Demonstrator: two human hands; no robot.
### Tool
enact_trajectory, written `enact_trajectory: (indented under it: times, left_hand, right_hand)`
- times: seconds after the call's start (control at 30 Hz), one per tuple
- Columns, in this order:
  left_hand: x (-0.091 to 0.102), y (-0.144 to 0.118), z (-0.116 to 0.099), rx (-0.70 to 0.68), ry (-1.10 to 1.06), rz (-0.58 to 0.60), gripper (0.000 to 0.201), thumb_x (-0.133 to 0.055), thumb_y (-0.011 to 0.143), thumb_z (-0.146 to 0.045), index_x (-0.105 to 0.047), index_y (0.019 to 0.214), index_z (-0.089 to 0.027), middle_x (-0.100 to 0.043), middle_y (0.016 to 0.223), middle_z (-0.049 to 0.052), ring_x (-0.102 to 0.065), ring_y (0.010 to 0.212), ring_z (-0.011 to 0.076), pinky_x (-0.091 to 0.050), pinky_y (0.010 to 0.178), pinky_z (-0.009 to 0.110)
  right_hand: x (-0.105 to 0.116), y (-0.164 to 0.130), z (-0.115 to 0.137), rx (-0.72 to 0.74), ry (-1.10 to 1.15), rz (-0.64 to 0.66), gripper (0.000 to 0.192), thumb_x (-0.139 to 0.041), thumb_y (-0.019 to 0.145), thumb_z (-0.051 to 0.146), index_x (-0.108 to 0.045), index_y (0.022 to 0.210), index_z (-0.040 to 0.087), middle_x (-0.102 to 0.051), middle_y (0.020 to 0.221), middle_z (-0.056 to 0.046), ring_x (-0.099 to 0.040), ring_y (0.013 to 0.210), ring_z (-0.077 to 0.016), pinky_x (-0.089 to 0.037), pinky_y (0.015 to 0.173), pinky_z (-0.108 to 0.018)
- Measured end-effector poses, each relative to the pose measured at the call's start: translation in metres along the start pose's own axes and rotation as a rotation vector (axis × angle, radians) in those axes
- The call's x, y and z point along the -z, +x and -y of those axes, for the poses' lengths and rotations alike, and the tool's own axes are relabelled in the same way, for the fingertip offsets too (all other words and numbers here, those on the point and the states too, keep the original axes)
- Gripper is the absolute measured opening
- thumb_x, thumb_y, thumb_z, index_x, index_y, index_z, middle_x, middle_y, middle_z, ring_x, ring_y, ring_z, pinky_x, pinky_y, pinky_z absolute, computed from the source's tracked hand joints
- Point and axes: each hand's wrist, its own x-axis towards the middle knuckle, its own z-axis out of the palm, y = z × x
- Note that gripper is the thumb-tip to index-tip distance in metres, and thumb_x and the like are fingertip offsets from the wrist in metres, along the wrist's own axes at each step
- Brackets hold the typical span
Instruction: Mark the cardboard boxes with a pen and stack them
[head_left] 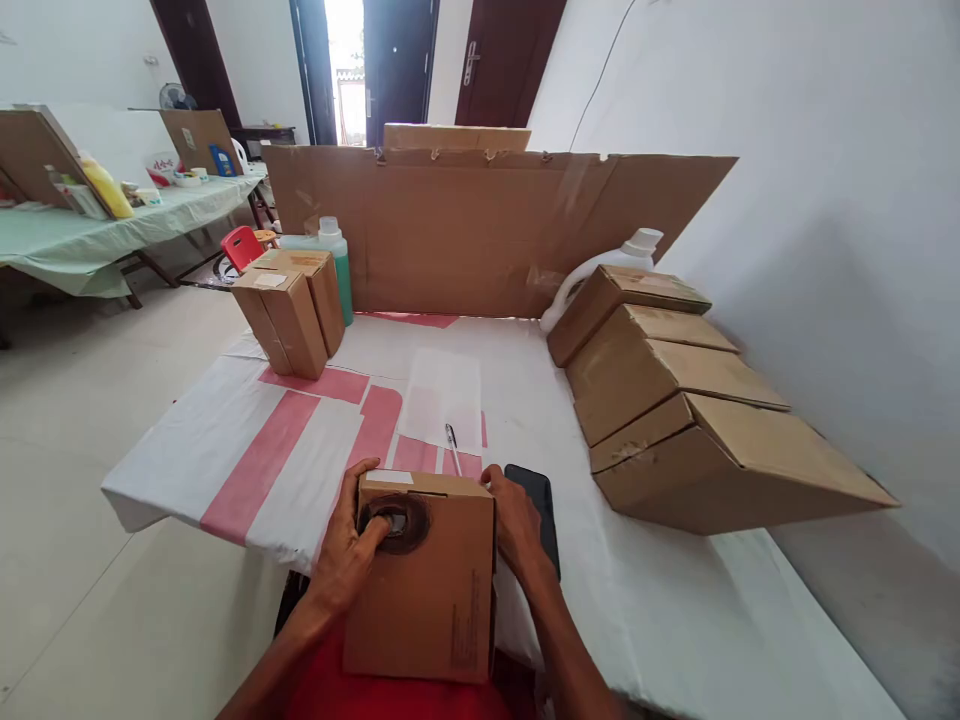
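A brown cardboard box (431, 600) rests against the near edge of the table, tilted toward me. My left hand (346, 548) holds a brown tape roll (397, 522) pressed on the box's top face. My right hand (516, 528) grips the box's right side. A white label (388, 478) sits at the box's top edge. A black phone (536, 510) lies just right of my right hand, and a pen (453, 436) lies beyond the box on a white sheet (442, 398).
Several closed cardboard boxes (675, 400) are stacked leaning along the right wall, with a white jug (637, 248) behind them. Two small boxes (292, 305) and a green bottle (336, 262) stand far left. A cardboard screen (480, 225) backs the white-and-pink tablecloth (247, 450).
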Motion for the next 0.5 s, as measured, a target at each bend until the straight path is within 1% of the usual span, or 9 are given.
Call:
enact_trajectory:
  times: [0.07,0.13,0.2,0.3,0.37,0.4,0.47,0.5]
  left_hand:
    - [-0.001,0.000,-0.002,-0.026,0.005,0.009,0.061,-0.059,0.083,-0.027,-0.045,0.142,-0.025,-0.057,0.143,0.008,-0.057,0.129,0.0238,-0.043,0.110,0.036]
    - [-0.001,0.001,-0.004,-0.042,0.009,0.015,0.061,-0.062,0.084,-0.033,-0.046,0.141,-0.024,-0.057,0.143,0.008,-0.057,0.129,0.0239,-0.043,0.110,0.036]
    - [-0.002,0.002,-0.005,-0.032,0.003,0.023,0.058,-0.061,0.085,-0.034,-0.046,0.140,-0.023,-0.061,0.136,0.007,-0.061,0.122,0.0230,-0.045,0.107,0.035]
    - [-0.003,0.003,-0.007,0.013,0.018,0.022,0.055,-0.056,0.082,-0.025,-0.047,0.136,-0.023,-0.068,0.118,0.004,-0.064,0.106,0.0208,-0.047,0.099,0.034]
    - [-0.004,0.004,-0.009,0.031,0.028,0.028,0.058,-0.053,0.079,-0.021,-0.046,0.136,-0.023,-0.069,0.109,0.003,-0.065,0.099,0.0200,-0.048,0.095,0.033]
    - [-0.005,0.004,-0.009,0.031,0.028,0.033,0.059,-0.053,0.078,-0.020,-0.046,0.137,-0.023,-0.069,0.108,0.002,-0.065,0.098,0.0199,-0.048,0.095,0.034]
    - [-0.004,0.003,-0.009,0.020,0.022,0.054,0.059,-0.055,0.081,-0.024,-0.044,0.139,-0.022,-0.069,0.113,0.004,-0.065,0.103,0.0209,-0.048,0.099,0.035]
    - [-0.003,0.002,-0.009,0.012,0.018,0.073,0.060,-0.057,0.084,-0.028,-0.042,0.142,-0.022,-0.068,0.119,0.005,-0.065,0.109,0.0223,-0.047,0.102,0.036]
  right_hand:
    - [-0.009,0.003,-0.001,-0.006,-0.022,0.021,0.013,-0.062,0.081,0.027,-0.051,0.074,0.024,-0.061,0.065,-0.002,-0.048,0.056,-0.0172,-0.025,0.058,-0.030]
    - [-0.015,0.004,-0.001,0.001,-0.012,0.038,0.017,-0.062,0.078,0.025,-0.048,0.070,0.025,-0.059,0.063,0.000,-0.046,0.056,-0.0165,-0.024,0.057,-0.030]
    - [-0.019,0.006,-0.001,0.019,0.031,0.059,0.018,-0.064,0.074,0.026,-0.047,0.066,0.025,-0.059,0.061,0.001,-0.047,0.056,-0.0164,-0.025,0.056,-0.029]
    - [-0.017,0.009,-0.004,0.048,0.144,0.054,0.020,-0.064,0.072,0.033,-0.049,0.062,0.025,-0.059,0.057,0.001,-0.051,0.056,-0.0174,-0.030,0.054,-0.028]
    - [-0.009,0.009,-0.006,0.043,0.225,-0.022,0.023,-0.061,0.077,0.041,-0.052,0.064,0.024,-0.061,0.058,0.000,-0.055,0.058,-0.0189,-0.036,0.054,-0.028]
    - [-0.003,0.008,-0.006,0.029,0.254,-0.080,0.024,-0.058,0.080,0.045,-0.053,0.069,0.024,-0.063,0.060,0.000,-0.057,0.059,-0.0194,-0.039,0.055,-0.029]
    - [0.011,0.000,-0.001,0.013,0.374,-0.261,0.027,-0.054,0.087,0.050,-0.055,0.082,0.023,-0.066,0.068,-0.001,-0.061,0.060,-0.0190,-0.044,0.056,-0.029]
    - [0.019,-0.006,0.004,0.032,0.485,-0.364,0.027,-0.055,0.089,0.050,-0.055,0.088,0.023,-0.067,0.071,-0.001,-0.062,0.059,-0.0181,-0.045,0.056,-0.028]
